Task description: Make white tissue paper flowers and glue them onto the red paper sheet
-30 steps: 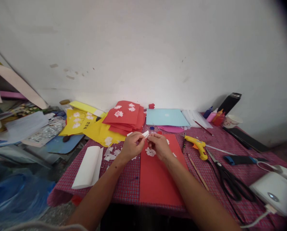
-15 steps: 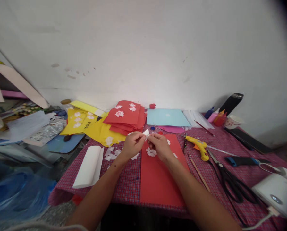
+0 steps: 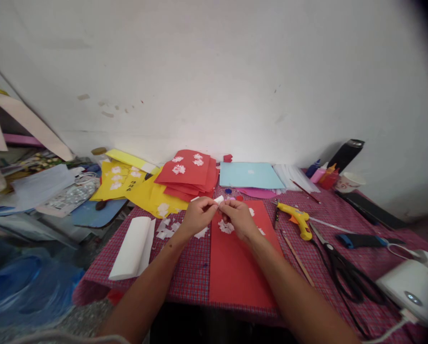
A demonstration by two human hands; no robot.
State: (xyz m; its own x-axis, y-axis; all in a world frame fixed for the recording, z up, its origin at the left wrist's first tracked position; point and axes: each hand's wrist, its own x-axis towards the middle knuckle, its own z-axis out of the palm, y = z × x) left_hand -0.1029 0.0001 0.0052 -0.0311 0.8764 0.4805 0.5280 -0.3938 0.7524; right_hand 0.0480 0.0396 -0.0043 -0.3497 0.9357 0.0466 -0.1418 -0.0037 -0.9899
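My left hand (image 3: pixel 200 215) and my right hand (image 3: pixel 238 215) meet above the top of a red paper sheet (image 3: pixel 242 277). Between their fingertips they pinch a small piece of white paper (image 3: pixel 219 199), partly hidden by the fingers. Below the hands, a ruffled white paper flower (image 3: pixel 225 227) lies on the red sheet, with more white flowers showing beside my right hand. Small cut white paper pieces (image 3: pixel 166 230) are scattered left of my left wrist. A folded white paper sheet (image 3: pixel 130 248) rests farther left.
On the right lie a yellow glue gun (image 3: pixel 296 217), black-handled scissors (image 3: pixel 343 272), a box cutter (image 3: pixel 360 240) and a white power bank (image 3: pixel 409 286). Red cards with flowers (image 3: pixel 187 179), yellow sheets (image 3: pixel 152 196) and a light blue sheet (image 3: pixel 249 177) lie at the back. A black bottle (image 3: pixel 346 155) stands behind paint bottles.
The white paper piece between my fingertips sits slightly lower and tilts differently. Both hands stay in nearly the same place.
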